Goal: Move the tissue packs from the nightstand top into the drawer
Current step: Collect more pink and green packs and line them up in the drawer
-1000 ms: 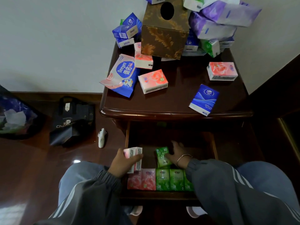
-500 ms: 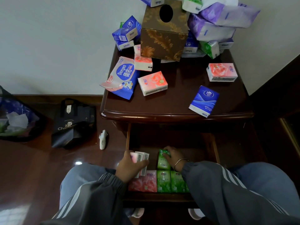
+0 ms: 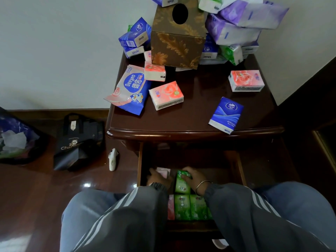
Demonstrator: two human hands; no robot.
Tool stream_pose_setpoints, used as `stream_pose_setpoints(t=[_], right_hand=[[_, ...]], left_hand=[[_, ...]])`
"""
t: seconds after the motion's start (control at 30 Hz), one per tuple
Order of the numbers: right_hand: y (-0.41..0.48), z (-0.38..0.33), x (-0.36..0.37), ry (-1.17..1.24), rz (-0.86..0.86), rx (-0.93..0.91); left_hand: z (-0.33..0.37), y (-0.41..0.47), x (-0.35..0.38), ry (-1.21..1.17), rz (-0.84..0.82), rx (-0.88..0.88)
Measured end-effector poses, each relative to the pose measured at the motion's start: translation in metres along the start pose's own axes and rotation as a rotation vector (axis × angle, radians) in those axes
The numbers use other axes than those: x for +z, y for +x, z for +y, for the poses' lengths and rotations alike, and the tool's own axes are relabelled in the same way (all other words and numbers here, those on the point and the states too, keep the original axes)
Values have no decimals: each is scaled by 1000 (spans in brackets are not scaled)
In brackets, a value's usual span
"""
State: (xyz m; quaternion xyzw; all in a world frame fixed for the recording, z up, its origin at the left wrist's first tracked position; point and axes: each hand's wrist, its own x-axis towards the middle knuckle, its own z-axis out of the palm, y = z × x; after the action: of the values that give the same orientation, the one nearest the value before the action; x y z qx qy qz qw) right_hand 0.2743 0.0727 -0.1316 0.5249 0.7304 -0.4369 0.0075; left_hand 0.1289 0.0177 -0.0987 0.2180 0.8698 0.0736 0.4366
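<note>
Fingers [image 3: 187,177] of the right hand [image 3: 195,176] press on a green pack [image 3: 181,184], long axis pointing away; left hand [image 3: 157,177] grips a pink pack [image 3: 163,172] just beside it in the drawer [image 3: 241,171].

Grey white-striped sleeves [image 3: 138,211], apparently metal bangle [image 3: 201,184].

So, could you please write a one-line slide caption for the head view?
Both hands set pink pack and green pack into the open drawer while more packs wait on the nightstand top.

The dark wooden nightstand [image 3: 190,122] carries a gold-patterned tissue box [image 3: 177,42], scattered tissue packs [image 3: 166,95] and a wet-wipes pouch [image 3: 130,90].
</note>
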Motion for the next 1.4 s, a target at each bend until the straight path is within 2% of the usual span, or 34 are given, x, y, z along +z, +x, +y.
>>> stream_pose_setpoints(t=[0.1, 0.17, 0.4, 0.5, 0.7, 1.0, 1.1, 1.23, 1.4], right_hand=[[-1, 0, 0, 2, 3, 5], [-2, 0, -1, 0, 4, 9], [-5, 2, -9, 28, -22, -8], [-7, 4, -11, 44, -30, 15], [-8, 3, -11, 3, -33, 16], [1, -4, -6, -114, -128, -26], [-1, -2, -8, -31, -135, -10], [-4, 2, -5, 170, -82, 129], [-13, 4, -2, 185, -153, 193]], left_hand=[[-3, 1, 4, -112, -14, -40], [-5, 3, -2, -104, -42, -1], [-8, 21, -30, 361, -160, 425], [-5, 22, -32, 417, -234, 476], [-5, 19, -26, 461, -216, 541], [-9, 18, -22, 480, -203, 527], [-12, 16, -22, 367, -170, 474], [-14, 13, -21, 166, -197, 370], [-15, 2, -16, 17, -200, 318]])
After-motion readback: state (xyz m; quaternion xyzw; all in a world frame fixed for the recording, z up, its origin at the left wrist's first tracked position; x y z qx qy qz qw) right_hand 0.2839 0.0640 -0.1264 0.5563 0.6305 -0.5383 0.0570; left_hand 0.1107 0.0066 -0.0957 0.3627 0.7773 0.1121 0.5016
